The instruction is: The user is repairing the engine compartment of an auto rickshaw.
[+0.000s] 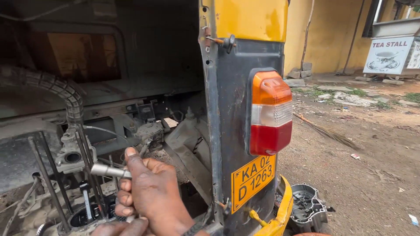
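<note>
Between thumb & fingers point(127, 185): socket tool point(109, 170).

Soft, even daylight falls on the tail lamp point(271, 112) and the dirt ground point(350, 161) to the right of the grip, casting no hard shadows. The engine bay point(109, 87) above and left of it sits dim. Focus is sharp throughout; the yellow panel point(251, 17) shows mild sheen.

tail lamp point(271, 114): sitting on the grey rear panel, orange over red
number plate point(253, 177): hanging yellow below the lamp
engine cover point(308, 207): lying on the dirt ground
broom point(326, 131): lying beyond
</note>
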